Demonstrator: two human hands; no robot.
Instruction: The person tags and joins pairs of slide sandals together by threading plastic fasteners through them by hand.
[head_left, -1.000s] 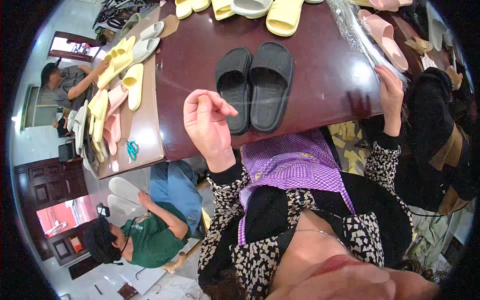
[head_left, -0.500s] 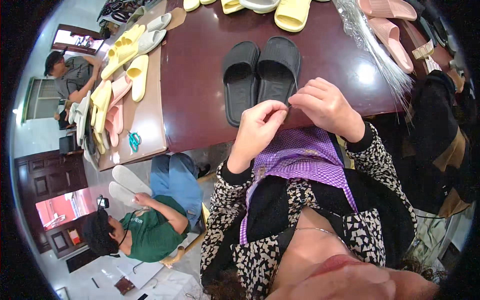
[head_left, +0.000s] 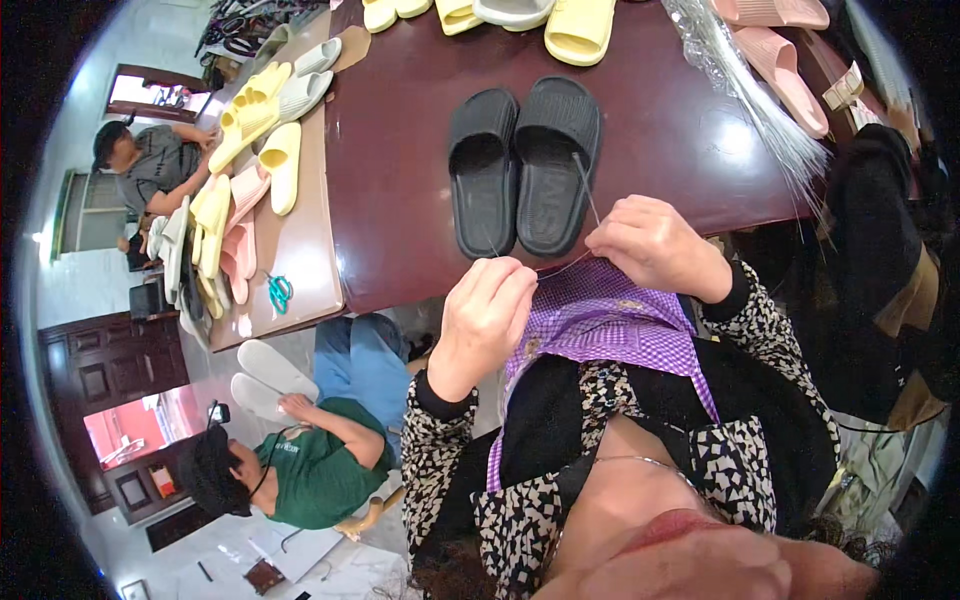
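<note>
Two black slide sandals, the left one [head_left: 483, 175] and the right one [head_left: 558, 170], lie side by side on the dark red table [head_left: 400, 220], toes away from me. My left hand [head_left: 485, 315] is pinched closed at the table's near edge, just below the left slide's heel. To the right of the right slide's heel, my right hand [head_left: 645, 245] is also pinched closed. Both grip a thin clear plastic strand [head_left: 586, 185]. It bows between my hands, and one end sticks up over the right slide. A short tip shows above my left fingers.
A bundle of clear plastic strands [head_left: 745, 105] lies at the right, next to pink slides [head_left: 780, 75]. Yellow slides [head_left: 580, 35] line the far side. On the left table are more slides and teal scissors [head_left: 279, 292]. A co-worker in green [head_left: 330, 465] holds pale slides [head_left: 275, 375].
My hands have moved apart; the left went down and left, the right slightly down. The strand now shows stretched between them. The co-worker at the far left has leaned toward the table.
</note>
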